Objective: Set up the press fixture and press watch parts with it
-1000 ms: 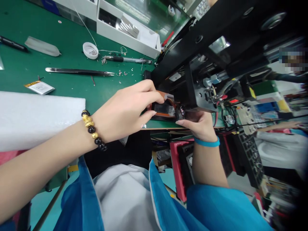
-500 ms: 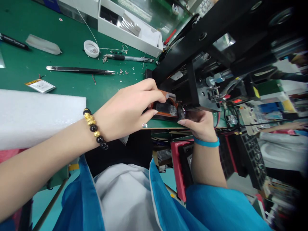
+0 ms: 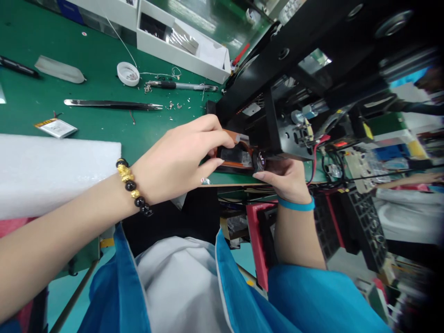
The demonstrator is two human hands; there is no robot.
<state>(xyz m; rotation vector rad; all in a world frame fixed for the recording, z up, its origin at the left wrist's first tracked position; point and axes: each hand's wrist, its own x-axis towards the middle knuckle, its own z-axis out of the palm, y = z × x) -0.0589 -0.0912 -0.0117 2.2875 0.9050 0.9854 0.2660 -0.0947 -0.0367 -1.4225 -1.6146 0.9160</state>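
The left hand (image 3: 187, 157) pinched an orange-black fixture (image 3: 236, 156); beside that grip, the right hand (image 3: 289, 180) touched a round knob (image 3: 258, 161), closure unclear. Apparently positioning; the next move needed steadiness.

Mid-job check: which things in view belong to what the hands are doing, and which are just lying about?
Likely in use:
- orange-and-black part, left hand on it
- round black part, right hand at it
- black machine frame alongside

Apparently lying about:
- tweezers
- pen
- white cap
- white foam block
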